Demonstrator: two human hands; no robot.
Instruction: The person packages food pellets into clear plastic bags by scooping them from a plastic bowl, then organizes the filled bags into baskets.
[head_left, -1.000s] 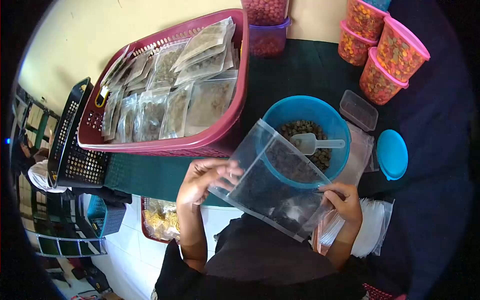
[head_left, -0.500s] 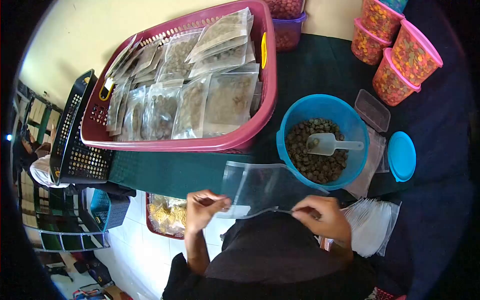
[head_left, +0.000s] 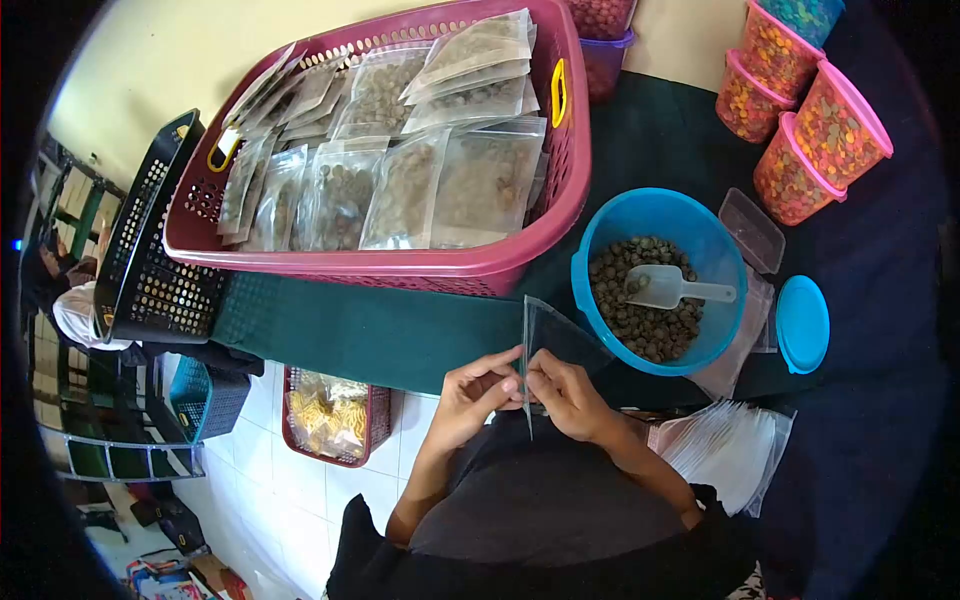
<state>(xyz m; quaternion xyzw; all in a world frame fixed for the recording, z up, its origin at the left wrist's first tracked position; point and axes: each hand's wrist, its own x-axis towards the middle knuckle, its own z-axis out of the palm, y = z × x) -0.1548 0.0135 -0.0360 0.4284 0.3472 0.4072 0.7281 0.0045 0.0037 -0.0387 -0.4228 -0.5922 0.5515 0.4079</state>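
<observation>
A clear zip bag [head_left: 562, 328] stands nearly edge-on in front of my body, with no contents visible in it. My left hand [head_left: 478, 395] pinches its top edge from the left. From the right, my right hand [head_left: 566, 396] grips the same edge, fingers close to those of the left. Just beyond the bag sits a blue tub [head_left: 728, 262] holding small dark brown round pieces [head_left: 640, 325]. A translucent scoop [head_left: 675, 288] lies on those pieces, its handle pointing right.
A maroon basket [head_left: 370, 262] of filled bags stands at the back left. Right of the tub lie a blue lid [head_left: 803, 325], a clear container [head_left: 752, 232] and a stack of flat bags [head_left: 722, 455]. Pink-lidded tubs [head_left: 808, 165] are stacked at the back right. A person [head_left: 78, 312] is at far left.
My hands have come together from wide apart at the bag's two sides. The bag has turned from lying spread toward me to nearly edge-on. The view has shifted slightly.
</observation>
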